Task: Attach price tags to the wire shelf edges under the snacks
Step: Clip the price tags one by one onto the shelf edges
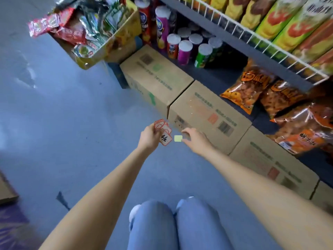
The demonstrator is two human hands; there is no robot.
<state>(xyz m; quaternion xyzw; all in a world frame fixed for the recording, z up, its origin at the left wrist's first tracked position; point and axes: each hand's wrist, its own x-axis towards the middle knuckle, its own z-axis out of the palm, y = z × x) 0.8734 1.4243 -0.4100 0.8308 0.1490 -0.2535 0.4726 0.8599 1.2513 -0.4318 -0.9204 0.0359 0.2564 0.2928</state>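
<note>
My left hand (150,137) grips a fanned stack of red-bordered white price tags (163,131); the front tag carries black handwriting. Just to its right, my right hand (195,140) pinches a small pale green rectangular piece (178,138) at its fingertips. Both hands hover above the blue floor in front of the cardboard boxes. The white wire shelf edge (252,37) runs diagonally across the upper right, well above and beyond both hands, with yellow and green snack boxes (281,24) behind it.
Three sealed cardboard boxes (207,112) line the floor along the lower shelf. Behind them stand chip canisters (185,49) and orange snack bags (261,94). An open carton of mixed packets (93,29) sits upper left. My knees in blue jeans (176,224) are below.
</note>
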